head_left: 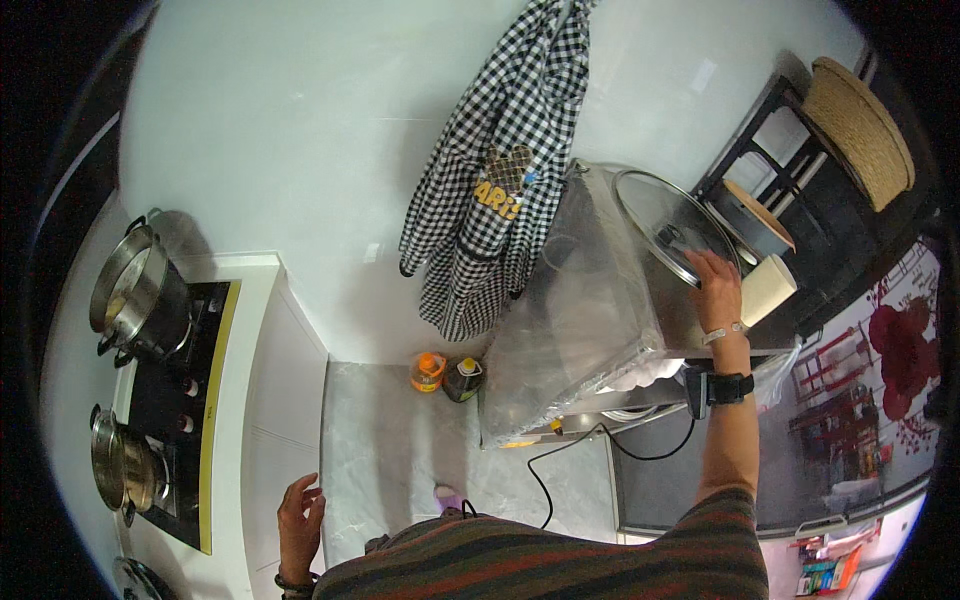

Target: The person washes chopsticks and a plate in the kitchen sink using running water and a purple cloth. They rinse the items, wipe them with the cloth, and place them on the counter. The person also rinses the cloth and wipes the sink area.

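On the right, my right hand (715,295) is at the near edge of a round glass pot lid (675,215), its fingers curled at the metal rim. The lid has a dark knob and is over the top of a plastic-covered metal cabinet (655,300). A bracelet and a black strap with a small device circle that wrist and forearm. Low on the left, my left hand (300,525) hangs beside the white stove counter, holding nothing, with its fingers loosely apart.
Steel pots (140,300) and a smaller pot (125,460) stand on the black gas stove (180,400). A black rack (775,150) holds a pan (750,220) and a woven basket (860,130). A checked apron (490,190) hangs on the wall above two bottles (428,372). A black cable (575,450) hangs near my right arm.
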`<act>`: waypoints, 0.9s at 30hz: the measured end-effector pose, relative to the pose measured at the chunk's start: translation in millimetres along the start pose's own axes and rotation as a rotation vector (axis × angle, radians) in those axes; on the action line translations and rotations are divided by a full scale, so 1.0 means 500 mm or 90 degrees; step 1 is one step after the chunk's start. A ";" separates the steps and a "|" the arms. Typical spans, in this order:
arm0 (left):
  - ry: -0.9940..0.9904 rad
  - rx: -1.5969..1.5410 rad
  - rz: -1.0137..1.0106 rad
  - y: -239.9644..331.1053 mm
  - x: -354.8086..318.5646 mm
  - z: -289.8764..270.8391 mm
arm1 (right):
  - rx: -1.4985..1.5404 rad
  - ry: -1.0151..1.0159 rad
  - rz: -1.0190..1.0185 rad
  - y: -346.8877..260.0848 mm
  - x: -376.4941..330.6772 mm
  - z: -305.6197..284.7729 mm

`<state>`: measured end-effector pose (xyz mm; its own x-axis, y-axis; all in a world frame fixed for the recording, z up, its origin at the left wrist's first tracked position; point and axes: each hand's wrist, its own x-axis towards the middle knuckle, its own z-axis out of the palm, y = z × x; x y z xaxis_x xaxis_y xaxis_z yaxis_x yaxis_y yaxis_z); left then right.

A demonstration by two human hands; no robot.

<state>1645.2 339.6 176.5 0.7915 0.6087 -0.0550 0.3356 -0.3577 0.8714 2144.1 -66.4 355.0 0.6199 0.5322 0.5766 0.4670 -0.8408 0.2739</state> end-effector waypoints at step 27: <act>0.134 0.083 -0.043 -0.215 -0.232 -0.287 | 0.347 0.264 -0.439 -0.684 0.050 -0.321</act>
<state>1444.1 409.2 159.0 0.6457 0.7635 0.0034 0.4577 -0.3906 0.7987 1898.5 218.5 399.2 -0.1226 0.7252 0.6776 0.9373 -0.1398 0.3192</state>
